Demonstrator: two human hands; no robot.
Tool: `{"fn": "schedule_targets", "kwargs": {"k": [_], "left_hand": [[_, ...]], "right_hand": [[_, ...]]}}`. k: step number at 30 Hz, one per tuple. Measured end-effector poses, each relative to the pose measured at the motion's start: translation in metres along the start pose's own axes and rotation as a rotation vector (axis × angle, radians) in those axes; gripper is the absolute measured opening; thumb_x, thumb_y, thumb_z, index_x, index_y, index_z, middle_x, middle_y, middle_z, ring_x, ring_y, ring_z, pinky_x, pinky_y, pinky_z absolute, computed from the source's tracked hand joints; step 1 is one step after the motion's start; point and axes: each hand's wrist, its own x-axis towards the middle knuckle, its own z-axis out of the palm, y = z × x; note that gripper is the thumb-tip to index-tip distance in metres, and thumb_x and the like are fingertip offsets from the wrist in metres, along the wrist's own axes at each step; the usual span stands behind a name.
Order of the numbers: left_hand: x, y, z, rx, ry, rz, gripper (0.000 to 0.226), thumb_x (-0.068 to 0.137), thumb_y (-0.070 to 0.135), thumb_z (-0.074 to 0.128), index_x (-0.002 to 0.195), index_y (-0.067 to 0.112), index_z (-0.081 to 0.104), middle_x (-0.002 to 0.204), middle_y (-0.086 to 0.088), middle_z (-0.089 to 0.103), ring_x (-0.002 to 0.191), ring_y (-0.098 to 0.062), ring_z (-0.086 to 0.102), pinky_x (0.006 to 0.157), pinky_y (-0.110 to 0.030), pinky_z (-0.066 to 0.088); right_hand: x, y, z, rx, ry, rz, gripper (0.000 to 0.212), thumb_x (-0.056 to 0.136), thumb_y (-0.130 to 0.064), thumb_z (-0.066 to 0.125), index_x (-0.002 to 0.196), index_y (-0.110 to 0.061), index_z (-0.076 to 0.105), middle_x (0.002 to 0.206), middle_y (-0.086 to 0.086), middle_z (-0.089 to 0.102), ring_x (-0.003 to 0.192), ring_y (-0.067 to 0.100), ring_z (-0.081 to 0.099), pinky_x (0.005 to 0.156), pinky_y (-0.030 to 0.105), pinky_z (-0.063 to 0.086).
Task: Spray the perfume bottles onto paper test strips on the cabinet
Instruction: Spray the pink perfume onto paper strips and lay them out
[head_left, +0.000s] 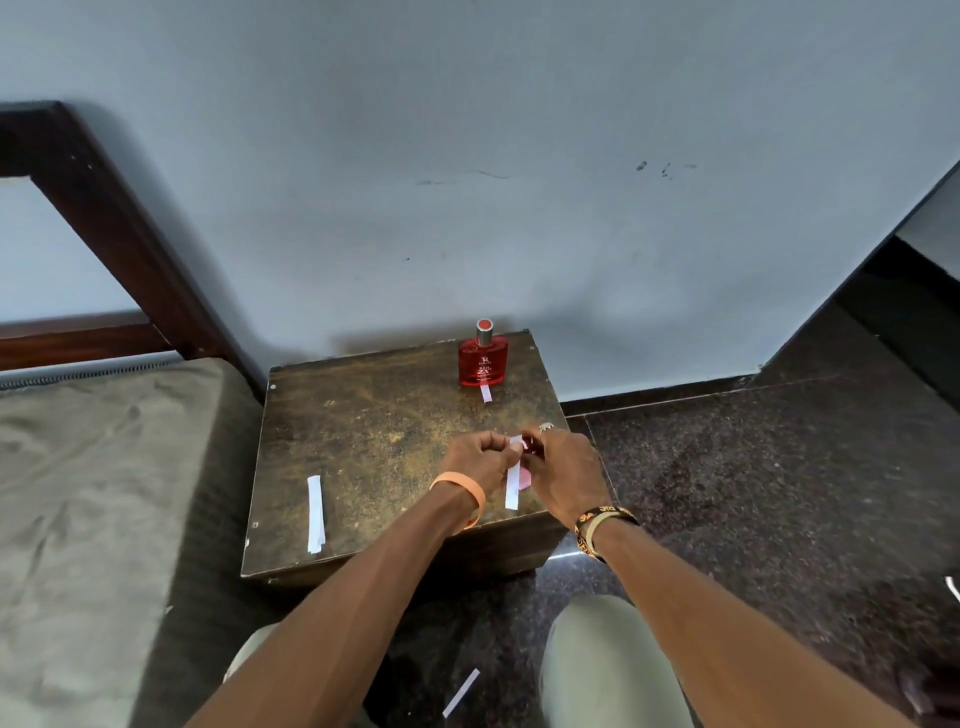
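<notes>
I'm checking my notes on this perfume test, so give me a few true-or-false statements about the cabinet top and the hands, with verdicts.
1. The red perfume bottle stands upright near the back edge of the cabinet. True.
2. The left hand pinches a paper test strip. True.
3. The spare strips lie at the cabinet's right front corner. False: they lie near its left front edge.
4. The right hand holds the red perfume bottle. False: that bottle stands alone; the right hand holds a small pink object, mostly hidden.
5. A loose strip lies on the floor. True.
</notes>
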Motion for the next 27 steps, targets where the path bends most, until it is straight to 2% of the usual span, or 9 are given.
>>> {"fn": "schedule_targets", "kwargs": {"k": [3, 8, 10, 14, 17, 21, 23, 27], "left_hand": [[-0.0001, -0.0002, -0.0013, 0.015, -0.013, 0.004, 0.011, 0.088, 0.009, 0.066, 0.077, 0.01, 0.068, 0.084, -0.017, 0.073, 0.082, -0.034, 0.072, 0.08, -0.052, 0.058], [0.0015, -0.0026, -0.0024, 0.063, 0.005, 0.008, 0.017, 0.086, 0.013, 0.069, 0.069, 0.014, 0.068, 0.087, -0.022, 0.072, 0.092, -0.044, 0.066, 0.079, -0.058, 0.056], [0.0023, -0.0031, -0.0032, 0.085, 0.002, 0.003, 0.018, 0.085, 0.015, 0.07, 0.067, 0.017, 0.069, 0.087, -0.019, 0.072, 0.092, -0.043, 0.067, 0.08, -0.056, 0.056], [0.002, -0.0031, -0.004, 0.12, -0.002, 0.005, 0.012, 0.084, 0.018, 0.07, 0.073, 0.017, 0.071, 0.086, -0.012, 0.074, 0.09, -0.036, 0.069, 0.081, -0.053, 0.057], [0.0015, -0.0017, -0.0043, 0.144, 0.002, 0.009, 0.013, 0.084, 0.019, 0.07, 0.072, 0.018, 0.07, 0.086, -0.013, 0.073, 0.09, -0.036, 0.069, 0.08, -0.053, 0.057], [0.0016, 0.0009, -0.0056, 0.169, -0.002, 0.013, 0.012, 0.085, 0.019, 0.07, 0.074, 0.017, 0.069, 0.088, -0.017, 0.072, 0.079, -0.029, 0.066, 0.079, -0.055, 0.056], [0.0019, 0.0005, -0.0054, 0.186, 0.001, 0.023, 0.013, 0.085, 0.019, 0.07, 0.073, 0.017, 0.07, 0.086, -0.014, 0.073, 0.082, -0.029, 0.068, 0.079, -0.053, 0.057], [0.0013, 0.0018, -0.0044, 0.187, 0.008, 0.02, 0.014, 0.084, 0.018, 0.071, 0.07, 0.019, 0.069, 0.084, -0.01, 0.073, 0.088, -0.032, 0.07, 0.081, -0.05, 0.057]], "right_hand": [[-0.0003, 0.0001, -0.001, 0.009, -0.001, -0.009, 0.022, 0.091, -0.021, 0.067, 0.113, -0.017, 0.07, 0.099, 0.005, 0.073, 0.094, 0.02, 0.068, 0.084, 0.03, 0.056], [0.0016, 0.0003, 0.002, -0.042, 0.008, -0.024, 0.03, 0.091, -0.023, 0.067, 0.12, -0.017, 0.066, 0.105, 0.005, 0.073, 0.098, 0.019, 0.067, 0.085, 0.026, 0.053], [0.0026, 0.0003, 0.002, -0.048, -0.005, -0.03, 0.03, 0.092, -0.021, 0.067, 0.121, -0.016, 0.065, 0.105, 0.006, 0.072, 0.1, 0.02, 0.067, 0.087, 0.028, 0.053], [0.006, 0.0016, 0.0013, -0.07, -0.004, -0.027, 0.02, 0.09, -0.022, 0.069, 0.109, -0.016, 0.069, 0.098, 0.004, 0.072, 0.093, 0.018, 0.067, 0.082, 0.027, 0.055], [0.0072, 0.0015, 0.0033, -0.07, -0.001, -0.029, 0.023, 0.088, -0.023, 0.071, 0.111, -0.016, 0.068, 0.099, 0.003, 0.072, 0.092, 0.017, 0.067, 0.082, 0.026, 0.055], [0.0072, 0.0011, 0.0036, -0.064, 0.0, -0.023, 0.027, 0.089, -0.024, 0.07, 0.115, -0.016, 0.067, 0.102, 0.004, 0.072, 0.095, 0.018, 0.067, 0.084, 0.026, 0.054], [0.0067, 0.0016, 0.0028, -0.05, -0.012, -0.026, 0.028, 0.089, -0.023, 0.07, 0.116, -0.015, 0.067, 0.103, 0.005, 0.071, 0.097, 0.019, 0.067, 0.086, 0.027, 0.054], [0.0089, 0.0025, 0.0022, -0.062, -0.013, -0.012, 0.019, 0.09, -0.022, 0.069, 0.106, -0.013, 0.067, 0.096, 0.005, 0.071, 0.092, 0.02, 0.067, 0.082, 0.027, 0.055]]}}
